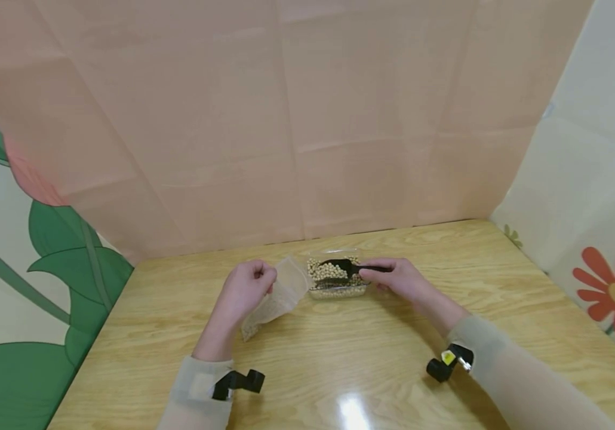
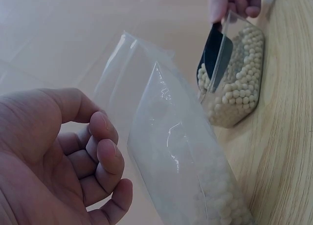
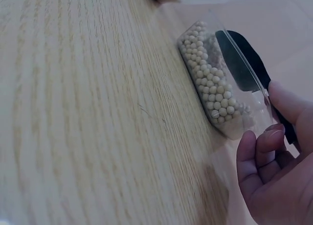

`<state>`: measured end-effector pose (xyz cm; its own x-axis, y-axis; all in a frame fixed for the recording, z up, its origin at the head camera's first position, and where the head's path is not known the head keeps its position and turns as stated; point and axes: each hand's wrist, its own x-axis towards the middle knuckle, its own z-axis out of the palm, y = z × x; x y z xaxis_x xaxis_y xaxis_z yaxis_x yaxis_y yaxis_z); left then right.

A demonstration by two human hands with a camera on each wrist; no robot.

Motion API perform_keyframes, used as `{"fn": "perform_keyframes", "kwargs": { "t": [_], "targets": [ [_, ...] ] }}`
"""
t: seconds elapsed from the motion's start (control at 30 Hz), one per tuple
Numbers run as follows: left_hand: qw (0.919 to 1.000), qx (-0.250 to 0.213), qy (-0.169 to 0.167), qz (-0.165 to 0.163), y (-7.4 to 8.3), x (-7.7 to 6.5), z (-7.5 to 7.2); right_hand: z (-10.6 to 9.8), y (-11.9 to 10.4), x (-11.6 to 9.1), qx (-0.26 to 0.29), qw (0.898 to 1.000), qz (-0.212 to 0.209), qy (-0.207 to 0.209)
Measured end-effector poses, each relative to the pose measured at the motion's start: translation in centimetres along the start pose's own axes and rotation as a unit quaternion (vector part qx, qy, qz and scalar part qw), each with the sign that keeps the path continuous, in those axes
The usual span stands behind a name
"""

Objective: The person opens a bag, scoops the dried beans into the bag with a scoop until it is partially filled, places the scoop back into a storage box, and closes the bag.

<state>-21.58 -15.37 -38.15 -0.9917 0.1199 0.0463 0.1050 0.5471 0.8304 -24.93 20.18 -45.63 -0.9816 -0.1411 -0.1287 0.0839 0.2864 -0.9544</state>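
With curled fingers my left hand [image 1: 248, 286] pinches the upper edge of a clear plastic bag [image 1: 280, 292]. Small round cream beads [image 2: 222, 198] lie in the bottom of that bag, in the left wrist view. My right hand [image 1: 401, 279] grips the handle of a black scoop [image 1: 347, 267], thumb along it. The scoop's blade, heaped with beads [image 1: 325, 272], is inside a clear plastic box [image 1: 338, 291] that holds more of the same beads. In the right wrist view the scoop [image 3: 244, 63] leans over the box's rim. The bag's mouth faces the box.
The box stands on a wood-grain table [image 1: 307, 370], near its back edge. A pink sheet [image 1: 297, 131] hangs behind the table. Flower-printed panels stand at the left [image 1: 22, 298] and right [image 1: 597, 179]. Each wrist wears a small black camera.
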Motion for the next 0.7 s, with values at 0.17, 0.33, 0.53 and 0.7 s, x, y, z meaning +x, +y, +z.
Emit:
{"fn": "perform_keyframes", "kwargs": {
  "t": [0.17,0.33,0.53,0.7],
  "targets": [
    [1.0,-0.007,-0.004,-0.003,-0.14,0.02,0.04,-0.19,0.29,-0.1,0.028,1.0,0.001,0.002],
    [0.9999,-0.009,-0.004,-0.003,-0.24,0.06,0.07,-0.43,0.44,-0.3,0.059,0.998,0.01,0.003],
    [1.0,-0.008,-0.004,-0.001,-0.21,0.12,0.15,-0.79,0.64,0.01,0.095,0.995,0.016,-0.005],
    [1.0,-0.006,-0.003,0.0,-0.22,0.17,0.26,-0.99,0.52,0.09,0.11,0.994,0.018,-0.007]
  ]
}}
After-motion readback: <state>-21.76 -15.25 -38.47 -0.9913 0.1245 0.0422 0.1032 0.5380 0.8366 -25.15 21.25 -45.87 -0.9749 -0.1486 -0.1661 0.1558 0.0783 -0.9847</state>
